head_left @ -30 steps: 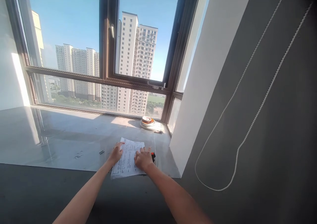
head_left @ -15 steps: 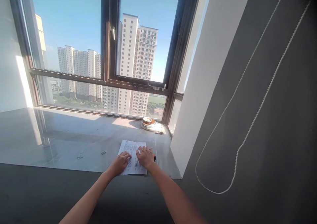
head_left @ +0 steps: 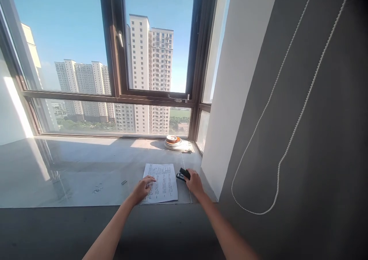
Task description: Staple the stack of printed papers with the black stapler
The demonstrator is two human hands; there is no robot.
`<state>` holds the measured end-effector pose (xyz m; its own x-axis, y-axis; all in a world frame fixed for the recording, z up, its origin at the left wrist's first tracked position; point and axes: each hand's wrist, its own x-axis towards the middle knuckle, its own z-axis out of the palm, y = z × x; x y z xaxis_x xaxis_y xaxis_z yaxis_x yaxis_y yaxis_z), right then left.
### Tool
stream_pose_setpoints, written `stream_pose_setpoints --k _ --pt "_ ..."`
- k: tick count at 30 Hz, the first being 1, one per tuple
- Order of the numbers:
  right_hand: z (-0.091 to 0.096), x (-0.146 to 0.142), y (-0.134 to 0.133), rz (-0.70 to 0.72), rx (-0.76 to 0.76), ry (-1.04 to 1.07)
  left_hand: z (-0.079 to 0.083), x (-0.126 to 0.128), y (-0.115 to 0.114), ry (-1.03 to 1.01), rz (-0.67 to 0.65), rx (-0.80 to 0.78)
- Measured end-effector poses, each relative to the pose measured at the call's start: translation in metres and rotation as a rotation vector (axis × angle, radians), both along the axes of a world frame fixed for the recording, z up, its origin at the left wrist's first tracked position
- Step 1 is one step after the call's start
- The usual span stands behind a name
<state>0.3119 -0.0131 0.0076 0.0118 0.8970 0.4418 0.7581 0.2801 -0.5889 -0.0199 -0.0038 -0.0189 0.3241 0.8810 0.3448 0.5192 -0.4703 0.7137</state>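
Printed paper (head_left: 165, 181) lies on the windowsill (head_left: 86, 168) near its front edge; how many sheets there are I cannot tell. My left hand (head_left: 143, 188) rests at the paper's left side, fingers stretched out over the text and holding nothing. To the right of the paper, my right hand (head_left: 194, 181) is closed around the rear of a black stapler (head_left: 182, 173). The stapler's front points left towards the paper's right edge, with a small gap between them. My fingers partly cover its back end.
A stack of round plate-like things (head_left: 173, 143) stands by the window corner. A small strip of staples (head_left: 124, 182) and several loose dark bits (head_left: 97, 189) lie left of the paper. A beaded blind cord (head_left: 278, 175) hangs at the right.
My right hand has moved off the paper to the right and taken hold of the stapler. My left hand remains at the paper's left side. The view has shifted slightly.
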Motion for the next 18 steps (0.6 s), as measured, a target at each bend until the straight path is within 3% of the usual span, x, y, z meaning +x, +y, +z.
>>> stream_pose_setpoints --k 3,10,14,18 --pt "0.004 -0.030 -0.004 -0.047 0.134 0.133 0.000 -0.003 0.001 -0.101 0.045 -0.042" --pt "0.010 -0.120 0.004 0.334 -0.023 0.052 -0.008 -0.008 0.016 -0.317 0.159 -0.168" --pt "0.009 -0.130 0.014 0.490 -0.080 0.035 -0.018 -0.011 0.026 -0.421 0.182 -0.202" --pt "0.011 -0.116 0.018 0.397 -0.150 0.154 -0.019 -0.013 0.029 -0.406 0.183 -0.202"
